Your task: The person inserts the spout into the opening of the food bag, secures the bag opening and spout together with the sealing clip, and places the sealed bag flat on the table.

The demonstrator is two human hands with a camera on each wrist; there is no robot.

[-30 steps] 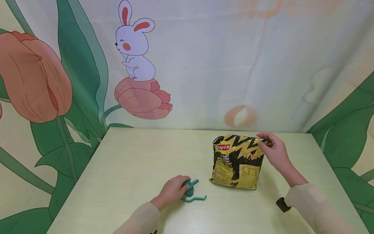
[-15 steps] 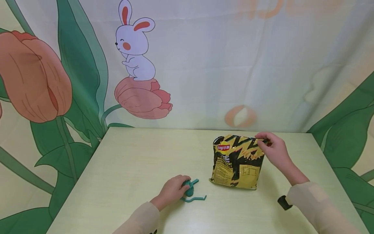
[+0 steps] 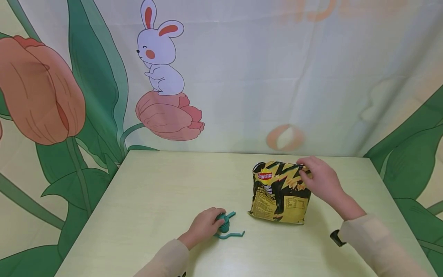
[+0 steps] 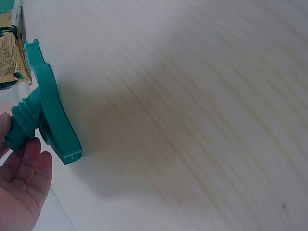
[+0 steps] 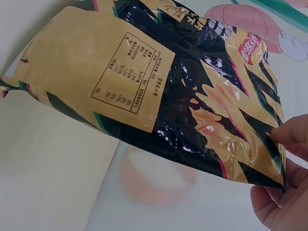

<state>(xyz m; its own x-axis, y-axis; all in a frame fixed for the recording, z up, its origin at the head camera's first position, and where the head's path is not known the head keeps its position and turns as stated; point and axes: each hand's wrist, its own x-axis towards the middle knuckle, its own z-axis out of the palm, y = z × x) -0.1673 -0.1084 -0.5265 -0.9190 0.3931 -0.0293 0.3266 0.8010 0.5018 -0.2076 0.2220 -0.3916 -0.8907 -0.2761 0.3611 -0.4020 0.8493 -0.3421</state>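
My left hand [image 3: 204, 225] holds a teal plastic bag clip with a ribbed spout [image 4: 29, 108] low over the table, left of the bag. In the left wrist view, thumb and fingers grip the spout's round end, and the clip's long curved body [image 4: 54, 106] extends beyond them. A black and yellow bag of Lay's chips [image 3: 280, 196] stands upright on the table. My right hand [image 3: 322, 179] pinches its top right corner, thumb in front and fingers behind. In the right wrist view, the printed back panel [image 5: 130, 77] fills much of the frame.
The pale wooden table [image 3: 155, 184] ends at a hanging cloth [image 3: 242, 77] printed with a rabbit and tulips. A dark wrist strap piece [image 3: 337, 237] hangs under the right sleeve.
My right hand has slid slightly left along the bag's top edge, which dips a little at that corner. The left hand and the clip stay where they were.
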